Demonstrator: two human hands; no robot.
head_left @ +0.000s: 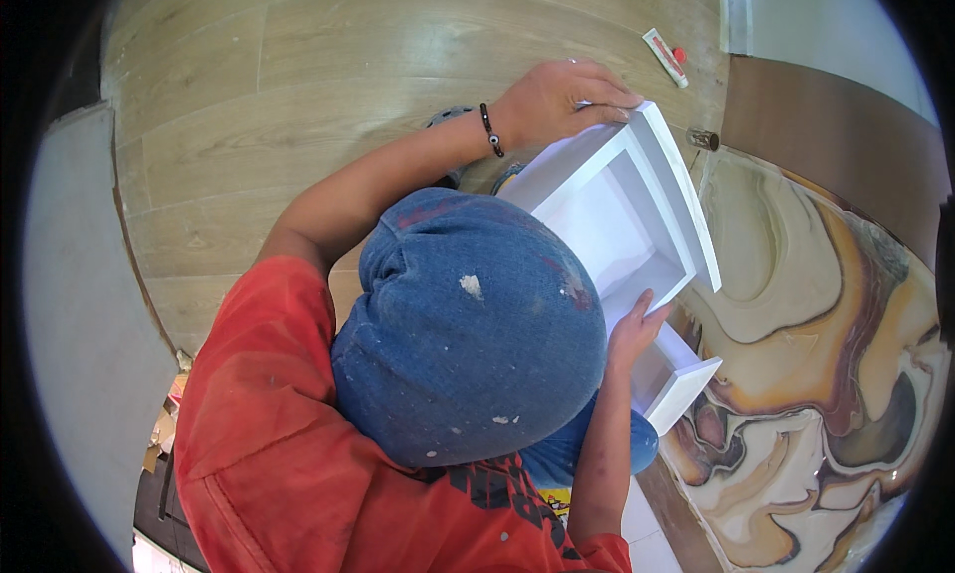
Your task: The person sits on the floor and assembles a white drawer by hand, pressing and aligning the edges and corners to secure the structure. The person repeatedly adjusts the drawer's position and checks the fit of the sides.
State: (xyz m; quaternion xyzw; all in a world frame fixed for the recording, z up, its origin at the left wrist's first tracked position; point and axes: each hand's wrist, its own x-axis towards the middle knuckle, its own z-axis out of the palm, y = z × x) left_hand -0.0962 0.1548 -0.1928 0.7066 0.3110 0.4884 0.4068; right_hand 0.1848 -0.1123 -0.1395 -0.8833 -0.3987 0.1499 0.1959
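A white small cabinet with an open compartment stands tilted in front of my bent denim-covered knee. My left hand, with a dark beaded bracelet above it, curls its fingers over the cabinet's upper corner, beside the overhanging white panel. Lower down, my right hand grips the edge below the open compartment, its fingertips on the white rail. A box-like part with a white front juts out just below that hand. My knee hides the cabinet's near side.
A white tube and a red cap lie on the wooden floor. A small brownish glass is beside the cabinet. A glossy swirl-patterned surface spreads to the right. A grey panel stands at the left.
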